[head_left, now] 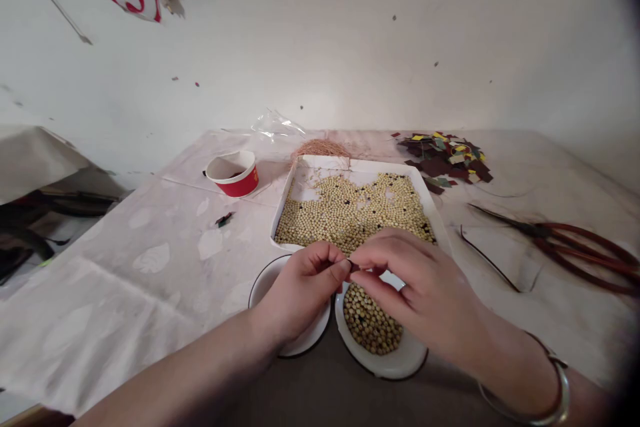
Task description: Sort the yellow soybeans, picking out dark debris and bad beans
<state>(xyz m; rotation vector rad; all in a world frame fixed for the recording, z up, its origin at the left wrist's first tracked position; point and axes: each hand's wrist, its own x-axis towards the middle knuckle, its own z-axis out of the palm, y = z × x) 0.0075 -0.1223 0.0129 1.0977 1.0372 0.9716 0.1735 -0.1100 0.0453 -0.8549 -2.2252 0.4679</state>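
My left hand (305, 290) and my right hand (420, 287) meet fingertip to fingertip above two bowls. Both are closed in a pinch, with a small dark piece (354, 267) between them, too small to name. Under my left hand is a white enamel bowl (263, 280), its inside partly covered. Below my right hand, a second white bowl (407, 360) holds brownish round beads (373, 320). Just beyond the hands lies a white shallow tray (283, 203) of pale round beads (340, 210), with a few dark ones among them.
A red and white paper cup (240, 180) stands at the left, near a small dark scrap (225, 219). Behind the tray lie reddish wire (320, 148) and clear plastic (275, 123). Coloured scraps (450, 157), large scissors (550, 237) and a thin dark strip (487, 260) are at the right.
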